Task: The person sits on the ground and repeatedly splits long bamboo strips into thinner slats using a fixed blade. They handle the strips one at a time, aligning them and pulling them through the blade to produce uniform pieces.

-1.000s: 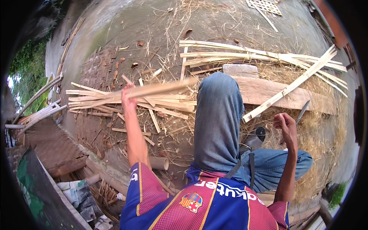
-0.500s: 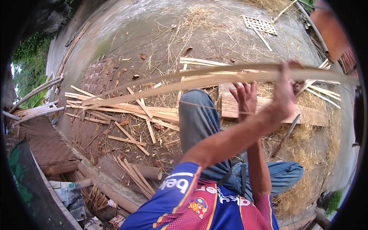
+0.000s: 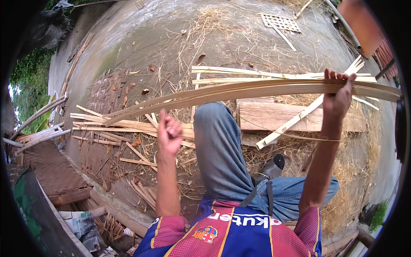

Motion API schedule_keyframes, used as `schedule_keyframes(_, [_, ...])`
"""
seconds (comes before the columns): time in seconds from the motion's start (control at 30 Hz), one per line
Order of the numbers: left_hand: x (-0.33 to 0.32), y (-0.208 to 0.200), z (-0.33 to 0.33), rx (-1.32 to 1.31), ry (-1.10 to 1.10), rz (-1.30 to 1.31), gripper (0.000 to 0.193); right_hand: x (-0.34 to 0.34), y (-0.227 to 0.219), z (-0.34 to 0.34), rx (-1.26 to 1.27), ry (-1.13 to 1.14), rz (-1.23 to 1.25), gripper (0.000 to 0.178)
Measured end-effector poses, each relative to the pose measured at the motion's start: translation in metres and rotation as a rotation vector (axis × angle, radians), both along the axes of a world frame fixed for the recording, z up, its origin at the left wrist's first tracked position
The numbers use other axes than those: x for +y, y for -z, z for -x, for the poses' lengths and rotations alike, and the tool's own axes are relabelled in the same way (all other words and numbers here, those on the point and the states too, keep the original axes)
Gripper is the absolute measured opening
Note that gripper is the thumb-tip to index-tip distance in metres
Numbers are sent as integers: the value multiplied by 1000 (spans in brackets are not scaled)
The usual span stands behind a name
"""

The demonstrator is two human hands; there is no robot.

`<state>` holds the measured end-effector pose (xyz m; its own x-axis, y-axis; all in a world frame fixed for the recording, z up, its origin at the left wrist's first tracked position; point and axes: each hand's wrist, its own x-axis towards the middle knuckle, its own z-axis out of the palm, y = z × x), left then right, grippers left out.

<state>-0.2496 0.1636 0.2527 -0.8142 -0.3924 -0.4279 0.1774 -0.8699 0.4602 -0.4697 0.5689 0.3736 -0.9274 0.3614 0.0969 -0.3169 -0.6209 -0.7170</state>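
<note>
My right hand (image 3: 339,97) grips a bundle of long, thin bamboo strips (image 3: 239,91) near its right part. The bundle crosses in front of me above my raised knee, its ends fanning apart at the left. Below that left part is my left hand (image 3: 170,133), one finger pointing up and the others partly curled. Nothing shows in it, and it is apart from the bundle. A thick wooden board (image 3: 274,115) lies on the ground beneath the right part of the bundle, with a short pale strip (image 3: 291,122) leaning across it.
Loose pale strips (image 3: 128,122) are scattered on the ground at left. Shavings (image 3: 351,171) cover the ground at right. A woven mat piece (image 3: 105,92) and a small lattice panel (image 3: 280,23) lie farther off. Bamboo poles (image 3: 122,216) border the lower left.
My right hand has moved right and now grips the bundle. My left hand has swung from near the board to the left, below the strips.
</note>
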Motion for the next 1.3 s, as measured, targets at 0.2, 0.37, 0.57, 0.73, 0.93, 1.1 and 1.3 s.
schedule_keyframes(0.2, [-111,118,-3,4,-314,-165,124,30,-17,0,99,-65,15,35])
schedule_keyframes(0.37, [-130,81,58,346,-311,-324,97,53,-12,-4,92,-38,24,34])
schedule_keyframes(0.57, [-111,33,78,577,-136,-314,43,158,30,40,-108,-56,72,52])
schedule_keyframes(0.73, [-46,-19,90,668,-254,-175,34,121,72,-22,-338,-252,29,95])
schedule_keyframes(0.93, [27,-45,137,635,-250,1,37,38,116,-104,-416,-297,-729,35])
schedule_keyframes(1.1, [68,-19,158,521,-254,59,39,37,79,-75,-141,13,-1024,40])
schedule_keyframes(1.3, [74,-5,164,505,-198,36,37,33,105,-45,-129,40,-1138,25])
